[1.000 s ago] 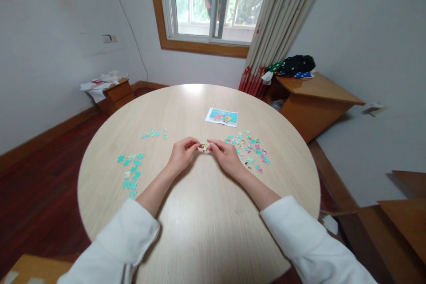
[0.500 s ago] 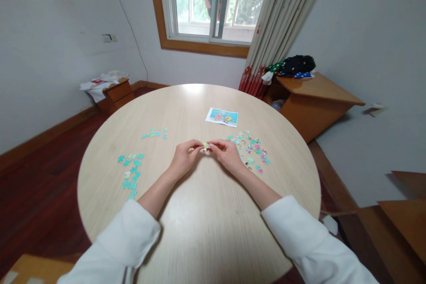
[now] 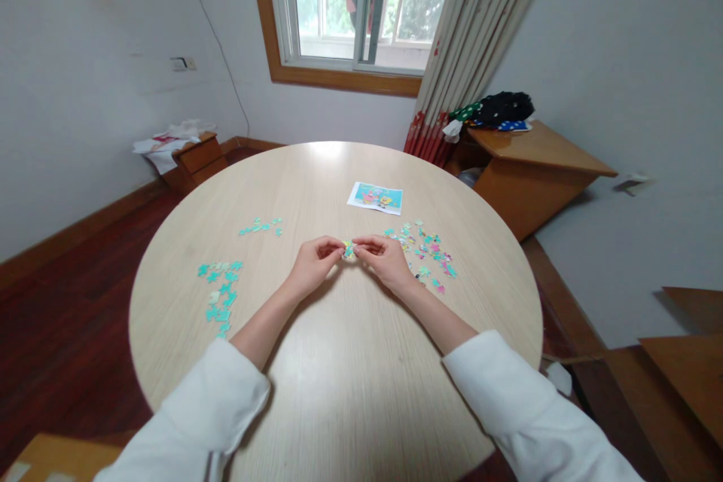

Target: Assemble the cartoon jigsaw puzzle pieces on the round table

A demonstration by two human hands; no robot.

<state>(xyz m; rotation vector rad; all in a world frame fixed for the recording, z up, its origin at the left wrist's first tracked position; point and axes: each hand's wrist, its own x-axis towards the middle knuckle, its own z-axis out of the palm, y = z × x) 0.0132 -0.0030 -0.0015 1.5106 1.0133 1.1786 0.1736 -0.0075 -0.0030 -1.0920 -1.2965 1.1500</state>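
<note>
Both hands meet over the middle of the round table [image 3: 339, 361]. Between the fingertips of my left hand [image 3: 313, 262] and my right hand [image 3: 385, 260] is a small jigsaw puzzle piece [image 3: 349, 249], teal and yellow, pinched from both sides. Whether it is one piece or a few joined is too small to tell. Just right of my right hand lies a loose scatter of puzzle pieces [image 3: 425, 250] in teal, pink and white. Left of my left hand, teal pieces [image 3: 226, 294] form a bent row, with a smaller group of pieces [image 3: 260, 227] beyond it.
A printed picture sheet [image 3: 376, 198] with cartoon figures lies flat past my hands. Behind the table stand a wooden cabinet [image 3: 542, 147] with dark cloth on top, a curtain [image 3: 468, 38] and a small stool-like stand [image 3: 197, 160]. A cardboard box [image 3: 62, 458] is at the lower left.
The piece between my fingers now shows more teal, as if turned. Both hands keep nearly the same place and grip; the view has shifted very slightly.
</note>
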